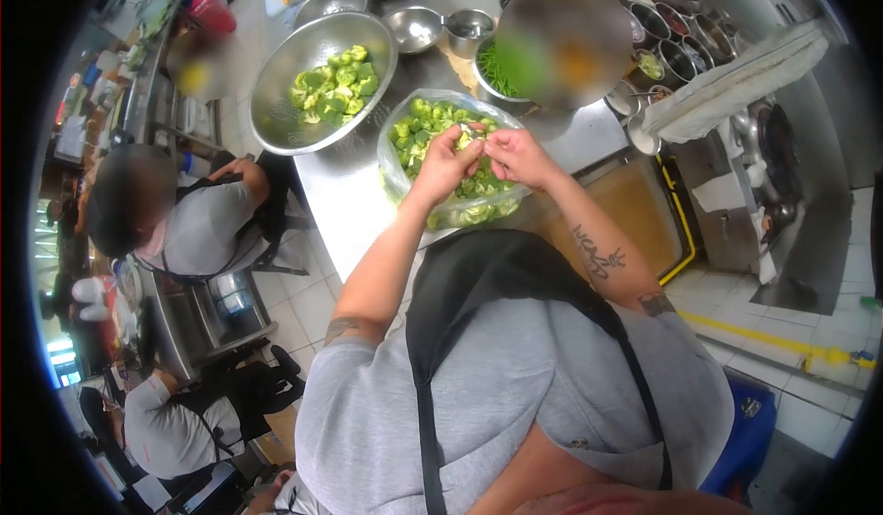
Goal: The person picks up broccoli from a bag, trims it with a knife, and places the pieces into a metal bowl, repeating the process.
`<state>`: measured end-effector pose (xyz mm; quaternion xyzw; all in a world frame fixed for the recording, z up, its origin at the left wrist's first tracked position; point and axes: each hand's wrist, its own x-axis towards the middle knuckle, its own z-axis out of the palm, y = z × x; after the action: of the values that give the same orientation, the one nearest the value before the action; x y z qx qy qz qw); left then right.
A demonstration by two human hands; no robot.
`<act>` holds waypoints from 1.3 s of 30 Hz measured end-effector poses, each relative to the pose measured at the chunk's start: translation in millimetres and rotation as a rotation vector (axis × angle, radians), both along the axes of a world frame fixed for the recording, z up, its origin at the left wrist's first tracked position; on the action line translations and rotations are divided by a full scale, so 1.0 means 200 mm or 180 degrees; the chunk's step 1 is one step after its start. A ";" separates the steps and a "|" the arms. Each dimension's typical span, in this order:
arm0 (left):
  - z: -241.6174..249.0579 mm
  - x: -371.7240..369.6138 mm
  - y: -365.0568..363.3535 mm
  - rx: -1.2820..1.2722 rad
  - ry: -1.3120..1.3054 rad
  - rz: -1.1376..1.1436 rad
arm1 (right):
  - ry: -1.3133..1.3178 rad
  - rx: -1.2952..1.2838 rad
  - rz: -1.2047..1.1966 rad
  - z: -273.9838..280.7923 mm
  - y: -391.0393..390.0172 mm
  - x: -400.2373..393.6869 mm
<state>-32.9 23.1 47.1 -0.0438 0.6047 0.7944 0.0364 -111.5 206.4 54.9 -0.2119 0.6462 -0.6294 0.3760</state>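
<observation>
My left hand (445, 164) and my right hand (518, 154) meet over a clear plastic bag (397, 177) full of green broccoli florets. Both pinch one small broccoli piece (467, 139) between their fingertips, just above the pile in the bag. The bag sits on a steel table (345, 198). Behind it, a large metal colander (276, 101) holds several more cut florets (337, 81).
Small steel bowls (414, 28) and a pot (469, 28) stand further back, with a bowl of green beans (497, 69). A folded cloth (736, 83) lies over containers at right. Two other people in grey shirts (207, 230) work at left.
</observation>
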 end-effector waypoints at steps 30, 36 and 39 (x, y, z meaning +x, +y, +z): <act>0.36 -0.09 -0.59 -0.2184 -0.0360 0.1911 | 0.2155 0.1361 -0.0010 -0.20 0.00 -0.16; 0.45 -0.16 -0.54 -0.4031 -0.0028 0.1034 | 0.2778 0.1520 -0.0136 -0.14 0.02 -0.13; 0.14 -0.16 -0.34 -0.4138 -0.0360 -0.0227 | 0.2944 0.1581 0.0025 -0.18 0.04 -0.11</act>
<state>-64.7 -45.1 75.4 -0.0786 0.9601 0.2616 0.0605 -132.5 215.3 18.5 -0.3746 0.8736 -0.2964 0.0927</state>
